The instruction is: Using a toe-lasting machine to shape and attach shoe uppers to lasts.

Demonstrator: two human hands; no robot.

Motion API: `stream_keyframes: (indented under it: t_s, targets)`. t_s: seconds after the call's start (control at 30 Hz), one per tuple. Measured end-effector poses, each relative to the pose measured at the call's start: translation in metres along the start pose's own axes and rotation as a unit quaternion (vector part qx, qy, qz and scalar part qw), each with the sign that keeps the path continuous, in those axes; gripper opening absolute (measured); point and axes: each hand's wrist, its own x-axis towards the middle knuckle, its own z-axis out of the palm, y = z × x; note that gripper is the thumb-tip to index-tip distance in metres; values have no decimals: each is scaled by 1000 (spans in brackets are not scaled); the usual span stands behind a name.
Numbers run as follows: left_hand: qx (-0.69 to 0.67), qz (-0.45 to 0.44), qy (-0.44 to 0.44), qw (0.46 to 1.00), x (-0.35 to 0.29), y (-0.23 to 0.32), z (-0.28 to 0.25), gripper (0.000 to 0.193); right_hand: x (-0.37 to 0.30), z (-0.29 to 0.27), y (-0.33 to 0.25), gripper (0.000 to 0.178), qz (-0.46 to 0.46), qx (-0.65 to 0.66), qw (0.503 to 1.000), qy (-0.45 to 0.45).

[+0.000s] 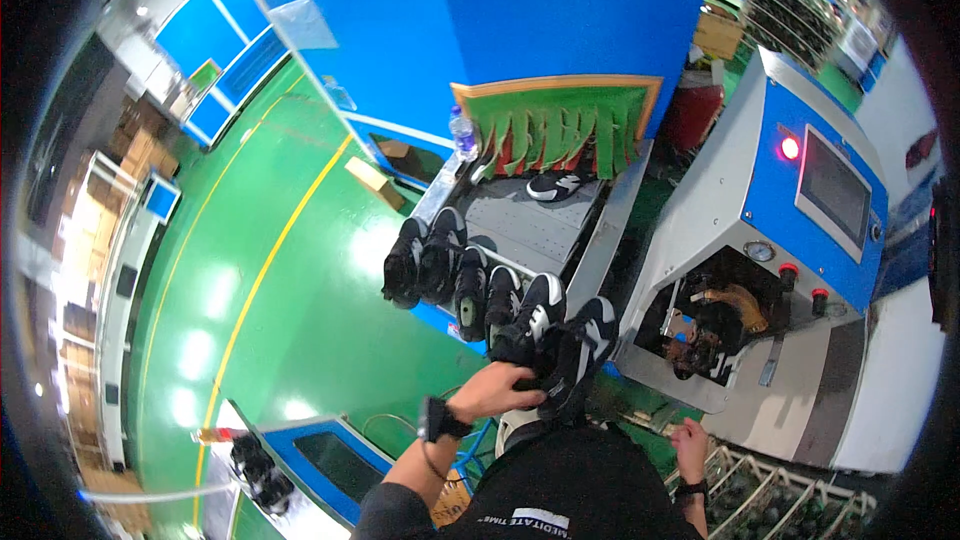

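Several black-and-white sneakers stand in a row at the near end of a conveyor. My left hand is closed at the heel of the rightmost sneaker, with part of the grip hidden against the dark upper. Just left of it stands another sneaker, close to my fingers. Low on the right, my right hand hangs beside my body above a wire rack. Its fingers look loosely bent and apart, and I see nothing in them.
A single sneaker lies on the belt before a green strip curtain. A bottle stands by it. To the right is a machine with a lit red lamp. Below it sits a wire rack. More dark shoes lie lower left.
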Motion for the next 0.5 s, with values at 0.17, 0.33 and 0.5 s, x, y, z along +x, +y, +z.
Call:
stream_keyframes:
  t_s: [0.17, 0.33, 0.5]
  targets:
    - [-75, -82, 68, 992, -130, -2, 22, 53, 26, 26, -16, 44, -9, -38, 987, -156]
    - [-200, -273, 190, 922, -270, 7, 80, 47, 46, 37, 19, 44, 33, -73, 960, -267]
    - [-143, -385, 384, 827, -411, -18, 146, 49, 53, 53, 40, 54, 176, -153, 925, -300]
